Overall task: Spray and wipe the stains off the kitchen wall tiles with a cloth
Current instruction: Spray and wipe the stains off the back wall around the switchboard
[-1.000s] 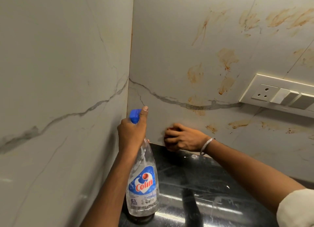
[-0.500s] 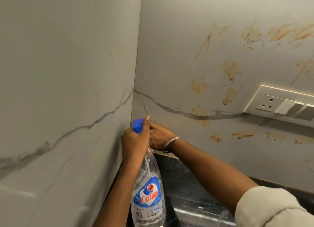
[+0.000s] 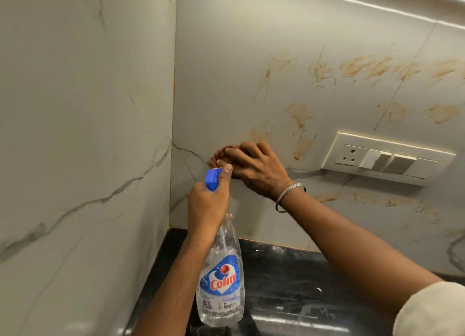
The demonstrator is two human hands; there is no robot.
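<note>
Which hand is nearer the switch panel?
Right. The right hand holds a cloth against the wall left of the switch panel; the left hand, gripping the bottle, is farther left and lower.

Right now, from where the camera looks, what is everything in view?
wall tiles: several, pale grey with dark veins, left and back walls
stains: many, orange-brown, smeared across the back wall
switch plate: one, cream, on the back wall at right
countertop: one, glossy black, below the walls
spray bottle: one, clear with blue nozzle and blue-red label, held up near the corner
cloth: one, reddish, against the back wall, mostly hidden under the fingers
bangle: one, silver, on the right wrist
sleeve: one, cream, lower right
left hand: grips the bottle's neck, thumb by the nozzle
right hand: holds the cloth against the wall
</note>
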